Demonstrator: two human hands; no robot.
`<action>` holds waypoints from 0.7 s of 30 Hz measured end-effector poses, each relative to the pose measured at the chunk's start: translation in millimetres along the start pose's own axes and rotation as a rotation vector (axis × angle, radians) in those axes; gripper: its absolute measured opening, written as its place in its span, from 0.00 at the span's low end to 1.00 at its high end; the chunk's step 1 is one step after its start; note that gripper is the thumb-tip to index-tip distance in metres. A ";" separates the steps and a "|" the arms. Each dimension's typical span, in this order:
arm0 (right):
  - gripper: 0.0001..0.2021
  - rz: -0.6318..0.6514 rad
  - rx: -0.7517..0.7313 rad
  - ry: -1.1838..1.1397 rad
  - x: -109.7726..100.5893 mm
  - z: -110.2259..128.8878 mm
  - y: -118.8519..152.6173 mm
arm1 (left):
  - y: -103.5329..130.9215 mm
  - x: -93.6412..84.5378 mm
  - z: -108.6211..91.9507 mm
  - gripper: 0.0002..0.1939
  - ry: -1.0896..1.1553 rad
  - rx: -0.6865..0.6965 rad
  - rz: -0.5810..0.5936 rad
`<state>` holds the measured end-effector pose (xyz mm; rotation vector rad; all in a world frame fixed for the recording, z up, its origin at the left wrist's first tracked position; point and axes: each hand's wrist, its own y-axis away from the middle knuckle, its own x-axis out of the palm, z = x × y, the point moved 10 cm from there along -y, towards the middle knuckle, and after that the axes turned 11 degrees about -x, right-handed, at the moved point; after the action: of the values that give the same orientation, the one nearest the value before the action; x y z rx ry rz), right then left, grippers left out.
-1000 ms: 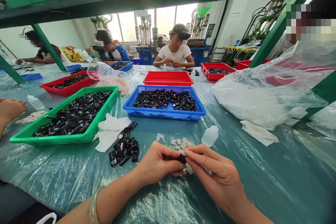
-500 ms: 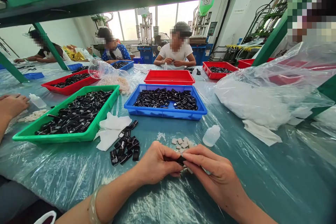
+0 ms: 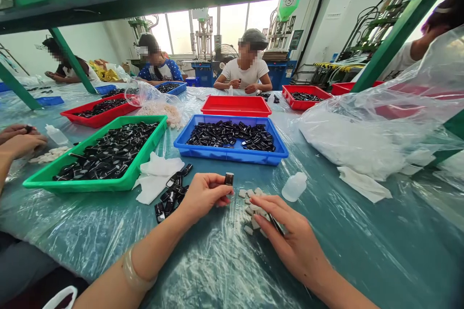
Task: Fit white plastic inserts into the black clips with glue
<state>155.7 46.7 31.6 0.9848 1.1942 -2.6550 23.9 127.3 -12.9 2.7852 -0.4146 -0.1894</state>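
Between the thumb and fingers of my left hand (image 3: 205, 194) is a small black glossy piece (image 3: 229, 178), held up above the table. My right hand (image 3: 290, 231) hovers over a small pile of whitish flat pads (image 3: 251, 210), its thumb and forefinger touching or nearly touching them. A slim dark tool (image 3: 276, 224), perhaps tweezers, sits within that hand, mostly hidden by the fingers. More black pieces (image 3: 169, 198) lie in a heap left of my left hand, partly behind my forearm. Right of the pads stands a small translucent bottle (image 3: 294, 187).
A green tray (image 3: 90, 186) and a blue tray (image 3: 232, 153) hold many black pieces, with a red tray (image 3: 235, 106) behind. White cloth (image 3: 155, 176) lies beside the green tray. A large plastic bag (image 3: 362, 130) is at right. A co-worker's hands (image 3: 21, 142) are at far left.
My hands have parted. The left has moved up and slightly left with the black piece; the right has shifted over the whitish pads, and the slim dark tool now shows in it.
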 end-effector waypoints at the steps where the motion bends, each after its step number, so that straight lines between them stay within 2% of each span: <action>1: 0.12 0.015 -0.016 0.011 1.4 0.7 -1.1 | -3.1 -5.3 0.9 0.11 -0.042 0.006 -0.038; 5: 0.10 0.040 -0.070 0.014 4.8 3.5 -4.6 | -8.7 -11.0 4.9 0.09 -0.144 0.043 -0.073; 12: 0.10 0.056 -0.044 0.022 10.5 -1.7 -2.0 | -3.2 -0.8 8.5 0.07 -0.302 0.098 -0.018; 17: 0.09 0.087 -0.048 0.025 15.3 -2.5 -1.9 | -2.7 8.1 10.5 0.07 -0.331 0.083 0.046; 21: 0.09 0.106 -0.051 0.026 17.3 -2.4 -1.2 | -2.8 5.9 11.6 0.06 -0.344 0.051 0.059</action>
<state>142.9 52.4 21.2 1.0461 1.1745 -2.5257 28.2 124.6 -25.3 2.7870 -0.5885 -0.6576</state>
